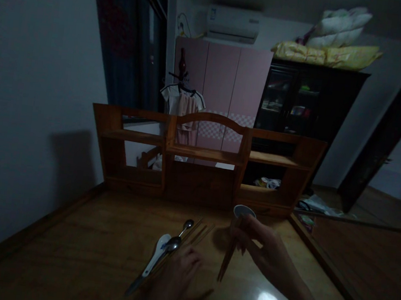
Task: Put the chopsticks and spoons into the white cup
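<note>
My right hand [253, 239] is closed on a few wooden chopsticks [226, 262], which slant with their lower tips just above the tabletop. Right behind it stands a cup [244, 212], partly covered by my fingers. My left hand [185, 262] is low over the table, its fingers curled; whether anything lies in them is hidden. More chopsticks [203, 234] lie loose beside it, some running under it. To its left are a white ceramic soup spoon [156, 253] with a blue mark, a metal spoon [188, 224], another metal spoon [174, 243] and a dark blade-like end [133, 286].
A wooden shelf unit [205, 156] rises along the back of the wooden table [105, 235]. A white wall [40, 104] borders the left side, and a raised edge [331, 269] runs along the right. The room is dim, with a bright reflection on the tabletop at front right.
</note>
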{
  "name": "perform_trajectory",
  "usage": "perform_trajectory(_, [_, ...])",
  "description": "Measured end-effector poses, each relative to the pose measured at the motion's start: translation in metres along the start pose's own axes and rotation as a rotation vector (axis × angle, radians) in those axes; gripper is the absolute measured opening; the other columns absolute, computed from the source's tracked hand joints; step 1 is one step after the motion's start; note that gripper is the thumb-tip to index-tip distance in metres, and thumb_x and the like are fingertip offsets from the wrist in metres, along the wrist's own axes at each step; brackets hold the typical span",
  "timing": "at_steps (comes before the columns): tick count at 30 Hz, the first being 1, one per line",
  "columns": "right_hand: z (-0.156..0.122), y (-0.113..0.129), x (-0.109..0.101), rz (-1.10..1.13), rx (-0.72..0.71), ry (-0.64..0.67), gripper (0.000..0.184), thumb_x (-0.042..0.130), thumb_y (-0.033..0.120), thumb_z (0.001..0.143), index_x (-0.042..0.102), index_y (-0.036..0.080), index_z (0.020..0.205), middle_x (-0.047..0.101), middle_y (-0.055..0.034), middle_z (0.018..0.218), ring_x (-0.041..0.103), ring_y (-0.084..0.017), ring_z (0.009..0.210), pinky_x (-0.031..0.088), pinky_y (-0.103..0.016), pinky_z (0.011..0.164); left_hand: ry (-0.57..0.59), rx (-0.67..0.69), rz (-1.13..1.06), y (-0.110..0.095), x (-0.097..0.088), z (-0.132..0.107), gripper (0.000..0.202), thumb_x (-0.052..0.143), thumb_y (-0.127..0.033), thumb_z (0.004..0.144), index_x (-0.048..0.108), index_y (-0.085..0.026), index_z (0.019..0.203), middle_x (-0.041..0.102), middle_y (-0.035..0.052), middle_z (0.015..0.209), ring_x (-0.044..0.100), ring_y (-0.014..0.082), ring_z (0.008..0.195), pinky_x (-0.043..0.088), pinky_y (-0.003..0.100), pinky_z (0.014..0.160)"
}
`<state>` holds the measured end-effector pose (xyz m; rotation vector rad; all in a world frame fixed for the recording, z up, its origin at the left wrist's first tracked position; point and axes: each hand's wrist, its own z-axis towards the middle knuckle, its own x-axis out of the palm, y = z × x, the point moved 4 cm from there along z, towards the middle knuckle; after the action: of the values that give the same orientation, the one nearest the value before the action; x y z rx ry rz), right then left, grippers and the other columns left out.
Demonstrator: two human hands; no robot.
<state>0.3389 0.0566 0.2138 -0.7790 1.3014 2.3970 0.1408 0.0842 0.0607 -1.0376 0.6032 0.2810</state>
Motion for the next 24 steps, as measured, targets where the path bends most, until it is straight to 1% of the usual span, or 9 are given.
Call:
perform_trajectory(3, [-0.002,-0.005,-0.014,-0.091,0.001,-0.093,0.017,0.05,0.034,0.097,0.052,0.022,0.085,0.058,0.002,0.071,0.056,-0.013,0.063,0.042,-0.023,0.057,-0.102,-0.087,0.13,0.035,-0.025,-0.011,0.027,0.048,-0.018,0.086,0.074,-0.026,0.089,0.069,0.0072,0.098,0.063,0.0245,0.096,0.05,0.039,0.089])
perform_trajectory(5, [-0.003,-0.009,-0.02,-0.118,-0.006,-0.132,0.016,0.048,0.033,0.098,0.051,0.023,0.086,0.058,0.0026,0.071,0.056,-0.012,0.063,0.042,-0.023,0.059,-0.14,-0.108,0.266,0.052,-0.041,-0.019,0.033,0.043,-0.016,0.088,0.071,-0.026,0.101,0.067,0.0072,0.109,0.059,0.0258,0.106,0.045,0.043,0.096])
perform_trajectory(8, [-0.005,-0.015,-0.021,-0.145,-0.01,-0.161,0.011,0.048,0.032,0.098,0.051,0.023,0.092,0.059,0.0025,0.074,0.058,-0.013,0.066,0.042,-0.023,0.061,-0.176,-0.123,0.476,0.061,-0.061,-0.026,0.031,0.044,-0.022,0.09,0.07,-0.029,0.106,0.062,0.0052,0.119,0.054,0.0252,0.112,0.041,0.042,0.099])
perform_trajectory(11, [-0.005,-0.02,-0.016,-0.187,-0.014,-0.164,0.014,0.047,0.032,0.098,0.049,0.023,0.088,0.058,0.0016,0.074,0.057,-0.014,0.066,0.042,-0.024,0.061,-0.177,-0.2,0.566,0.059,-0.074,-0.026,0.026,0.046,-0.028,0.091,0.07,-0.027,0.102,0.062,0.0055,0.115,0.055,0.0231,0.109,0.042,0.036,0.096])
perform_trajectory(14, [-0.004,-0.022,-0.008,-0.22,-0.012,-0.157,0.014,0.046,0.033,0.098,0.05,0.023,0.089,0.058,0.0003,0.075,0.056,-0.015,0.066,0.041,-0.025,0.059,-0.112,-0.249,0.603,0.053,-0.076,-0.024,0.022,0.05,-0.03,0.089,0.069,-0.024,0.098,0.065,0.0051,0.101,0.058,0.0227,0.099,0.042,0.034,0.09])
perform_trajectory(17, [-0.005,-0.024,-0.003,-0.232,-0.004,-0.156,0.013,0.047,0.034,0.098,0.051,0.023,0.094,0.061,-0.0012,0.079,0.057,-0.016,0.066,0.042,-0.025,0.058,-0.062,-0.265,0.59,0.049,-0.073,-0.024,0.017,0.049,-0.027,0.088,0.065,-0.022,0.091,0.066,0.0044,0.092,0.059,0.022,0.091,0.041,0.032,0.083])
perform_trajectory(19, [-0.006,-0.025,-0.001,-0.232,-0.004,-0.15,0.013,0.047,0.034,0.098,0.052,0.023,0.097,0.062,-0.002,0.083,0.058,-0.016,0.067,0.042,-0.025,0.059,-0.045,-0.312,0.567,0.051,-0.072,-0.025,0.014,0.048,-0.024,0.088,0.062,-0.022,0.086,0.065,0.0026,0.085,0.059,0.0203,0.084,0.04,0.03,0.077])
perform_trajectory(22, [-0.007,-0.027,-0.001,-0.23,-0.003,-0.143,0.013,0.047,0.033,0.098,0.053,0.022,0.098,0.063,-0.0016,0.083,0.059,-0.016,0.069,0.042,-0.025,0.06,-0.015,-0.378,0.523,0.059,-0.071,-0.025,0.011,0.049,-0.025,0.088,0.059,-0.023,0.083,0.065,0.0007,0.081,0.059,0.0178,0.079,0.038,0.026,0.069])
perform_trajectory(24, [-0.008,-0.028,0.0,-0.234,-0.008,-0.141,0.012,0.048,0.032,0.098,0.053,0.022,0.096,0.063,-0.0008,0.081,0.059,-0.015,0.069,0.043,-0.026,0.061,0.002,-0.384,0.512,0.063,-0.071,-0.024,0.011,0.051,-0.026,0.088,0.059,-0.023,0.082,0.066,0.0005,0.081,0.059,0.0169,0.078,0.037,0.025,0.068])
